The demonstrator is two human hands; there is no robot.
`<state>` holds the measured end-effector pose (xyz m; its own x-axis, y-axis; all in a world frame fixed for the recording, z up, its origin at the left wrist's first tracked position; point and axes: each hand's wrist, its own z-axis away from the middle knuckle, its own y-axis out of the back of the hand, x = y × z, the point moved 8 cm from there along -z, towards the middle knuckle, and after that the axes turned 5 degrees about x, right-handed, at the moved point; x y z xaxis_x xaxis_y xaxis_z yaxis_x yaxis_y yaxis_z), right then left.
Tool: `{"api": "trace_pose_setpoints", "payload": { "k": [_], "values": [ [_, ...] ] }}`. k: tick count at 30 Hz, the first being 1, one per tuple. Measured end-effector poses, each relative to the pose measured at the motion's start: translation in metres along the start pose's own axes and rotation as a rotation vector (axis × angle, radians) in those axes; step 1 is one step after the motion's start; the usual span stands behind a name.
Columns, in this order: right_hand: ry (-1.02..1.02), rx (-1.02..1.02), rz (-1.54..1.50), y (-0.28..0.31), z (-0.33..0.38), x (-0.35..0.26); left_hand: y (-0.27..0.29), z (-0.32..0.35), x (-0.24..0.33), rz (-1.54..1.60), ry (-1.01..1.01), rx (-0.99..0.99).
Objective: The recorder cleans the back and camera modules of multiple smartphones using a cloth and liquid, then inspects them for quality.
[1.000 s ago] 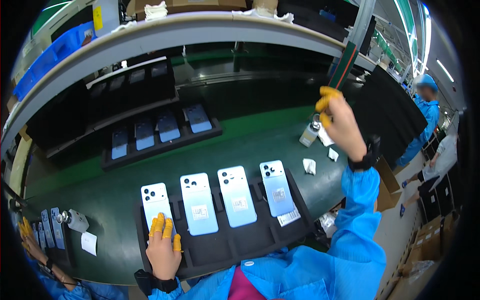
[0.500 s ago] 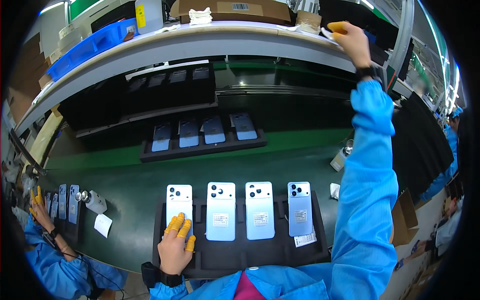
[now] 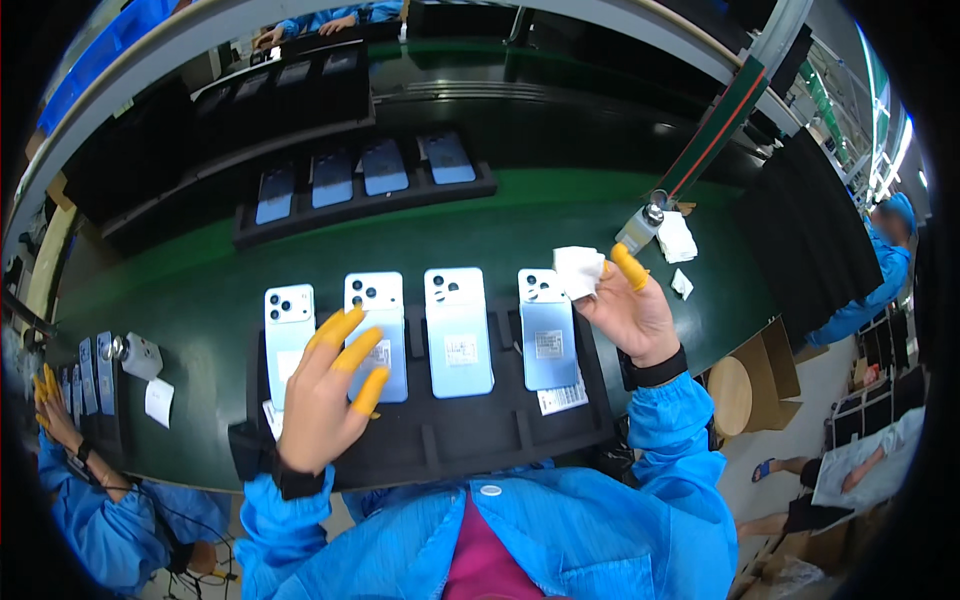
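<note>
Several pale blue smartphones lie back up in a row in a black tray (image 3: 478,432) in front of me. My left hand (image 3: 328,395), yellow covers on its fingers, is spread over the leftmost phone (image 3: 290,338) and the left part of the second phone (image 3: 392,325). Whether it touches them I cannot tell. A folded white wipe (image 3: 577,270) is pinched in my right hand (image 3: 638,318), over the camera end of the rightmost phone (image 3: 548,325). Between these lies the third phone (image 3: 459,318), uncovered by either hand.
Behind is another tray of phones (image 3: 388,168). A pump bottle (image 3: 638,230) and a stack of white wipes (image 3: 677,238) stand at the right; another bottle (image 3: 142,355) is at the left. A co-worker's hand (image 3: 60,420) works at far left. An open cardboard box (image 3: 770,365) sits beyond the right edge.
My right hand has come down from the upper shelf with the white wipe to the rightmost phone. My left hand has lifted off the leftmost phone and shifted right. The view has tilted.
</note>
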<state>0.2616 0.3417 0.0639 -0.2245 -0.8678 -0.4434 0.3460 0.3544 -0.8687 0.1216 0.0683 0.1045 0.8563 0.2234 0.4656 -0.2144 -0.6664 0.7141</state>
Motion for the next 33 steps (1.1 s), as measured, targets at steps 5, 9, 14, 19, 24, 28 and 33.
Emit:
{"api": "trace_pose_setpoints", "payload": {
  "k": [5, 9, 14, 19, 24, 28, 33],
  "values": [
    [0.191, -0.16, 0.573, -0.06, -0.005, 0.022, -0.03, -0.051, 0.015, 0.181, -0.144, 0.106],
    [0.639, -0.187, 1.121, -0.094, -0.011, 0.04, -0.061, -0.047, -0.011, 0.476, 0.066, 0.154],
    [0.774, -0.277, 1.26, -0.08, -0.025, 0.073, -0.115, -0.015, -0.025, 1.618, 0.54, -0.515],
    [1.078, -0.55, 1.796, -0.096, -0.011, 0.109, -0.103, -0.006, -0.031, 1.671, 0.738, -0.231],
    [1.042, -0.546, 1.762, -0.086, -0.018, 0.105, -0.084, -0.017, -0.033, 1.537, 0.686, -0.068],
    [0.795, -0.499, 1.425, -0.078, -0.027, 0.1, -0.082, -0.01, -0.05, 1.314, 0.709, -0.027],
    [0.266, -0.206, 0.941, -0.043, -0.048, 0.104, -0.077, -0.01, -0.046, 1.366, 0.746, 0.005]
  ]
}}
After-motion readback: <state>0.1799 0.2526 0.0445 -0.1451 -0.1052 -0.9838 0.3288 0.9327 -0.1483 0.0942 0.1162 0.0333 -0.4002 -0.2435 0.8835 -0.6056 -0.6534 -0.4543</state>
